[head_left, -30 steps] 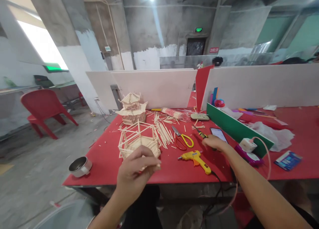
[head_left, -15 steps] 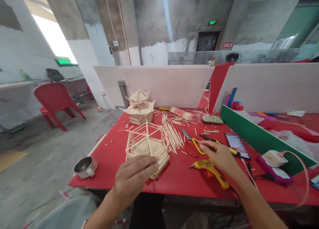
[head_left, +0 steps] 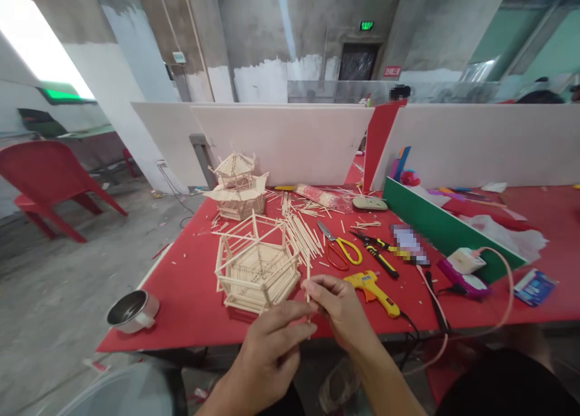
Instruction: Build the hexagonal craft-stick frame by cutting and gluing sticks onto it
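- Head view is showing a thin wooden stick (head_left: 309,270) standing upright over the near edge of the red tabletop (head_left: 190,295), just in front of the hexagonal stick frame (head_left: 256,271).
- The right hand (head_left: 339,307) is pinching the stick near its middle. The left hand (head_left: 272,352) is gripping it lower down, so both hands are meeting at the fingertips.
- A yellow glue gun (head_left: 372,286) is lying just right of the hands, with scissors (head_left: 338,250) lying beyond it.
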The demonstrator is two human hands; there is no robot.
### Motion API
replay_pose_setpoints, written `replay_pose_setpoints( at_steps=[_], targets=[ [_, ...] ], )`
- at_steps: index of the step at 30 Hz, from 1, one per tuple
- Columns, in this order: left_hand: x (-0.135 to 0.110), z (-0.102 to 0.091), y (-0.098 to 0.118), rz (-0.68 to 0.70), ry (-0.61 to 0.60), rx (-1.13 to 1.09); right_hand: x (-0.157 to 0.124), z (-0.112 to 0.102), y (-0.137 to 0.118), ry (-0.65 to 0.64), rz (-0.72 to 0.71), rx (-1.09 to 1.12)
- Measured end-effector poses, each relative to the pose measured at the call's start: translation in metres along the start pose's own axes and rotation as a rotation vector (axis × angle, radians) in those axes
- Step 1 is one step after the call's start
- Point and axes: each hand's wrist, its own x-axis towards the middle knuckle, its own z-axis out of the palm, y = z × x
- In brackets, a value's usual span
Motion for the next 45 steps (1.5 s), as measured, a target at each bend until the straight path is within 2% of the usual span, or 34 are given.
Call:
replay_pose_setpoints(
  at_steps=[2, 5, 7, 9, 11, 12, 13, 15, 17, 21, 24, 27, 30, 33, 37, 39, 42, 45],
  targets=[
    [0.003, 0.013, 0.003, -0.263, 0.065, -0.140, -0.009, -0.011, 0.003, 0.034, -0.057, -0.131],
    [0.007, 0.036, 0.000, -0.658, 0.126, -0.387, -0.023, -0.022, 0.007, 0.004, -0.114, -0.330],
    [0.009, 0.049, -0.004, -0.839, 0.117, -0.535, -0.031, -0.029, 0.008, 0.000, -0.140, -0.427],
    [0.009, 0.056, -0.006, -0.943, 0.097, -0.609, -0.036, -0.041, 0.007, -0.028, -0.147, -0.514],
    [0.010, 0.054, -0.004, -0.988, 0.125, -0.615, -0.036, -0.062, 0.005, -0.024, -0.145, -0.659],
    [0.009, 0.050, -0.002, -1.002, 0.152, -0.620, -0.034, -0.075, 0.004, 0.044, -0.143, -0.782],
    [0.009, 0.045, 0.000, -1.018, 0.181, -0.635, -0.031, -0.088, 0.004, 0.192, -0.143, -0.974],
    [0.006, 0.031, 0.005, -1.053, 0.230, -0.689, -0.023, -0.113, 0.008, 0.446, -0.046, -1.399],
    [0.002, 0.013, 0.007, -1.080, 0.260, -0.721, -0.014, -0.130, 0.017, 0.463, 0.074, -1.596],
    [-0.008, -0.023, 0.002, -1.065, 0.318, -0.622, -0.004, -0.141, 0.036, 0.379, 0.194, -1.645],
    [-0.012, -0.046, -0.006, -1.066, 0.311, -0.483, -0.002, -0.145, 0.040, 0.390, 0.300, -1.543],
    [-0.011, -0.062, -0.012, -1.081, 0.287, -0.380, -0.004, -0.149, 0.035, 0.374, 0.358, -1.406],
    [-0.010, -0.070, -0.016, -1.045, 0.284, -0.292, -0.008, -0.135, 0.018, 0.435, 0.272, -1.233],
    [-0.010, -0.071, -0.020, -1.032, 0.267, -0.267, -0.009, -0.097, -0.008, 0.490, 0.074, -1.150],
    [-0.007, -0.069, -0.024, -1.029, 0.232, -0.281, 0.004, -0.035, -0.039, 0.482, -0.272, -1.334],
    [-0.005, -0.068, -0.024, -1.027, 0.230, -0.291, 0.014, -0.012, -0.045, 0.509, -0.440, -1.458],
    [-0.002, -0.069, -0.024, -1.042, 0.234, -0.314, 0.031, 0.009, -0.047, 0.548, -0.592, -1.609],
    [0.000, -0.071, -0.026, -1.063, 0.248, -0.314, 0.048, 0.020, -0.043, 0.568, -0.659, -1.675]
  ],
)
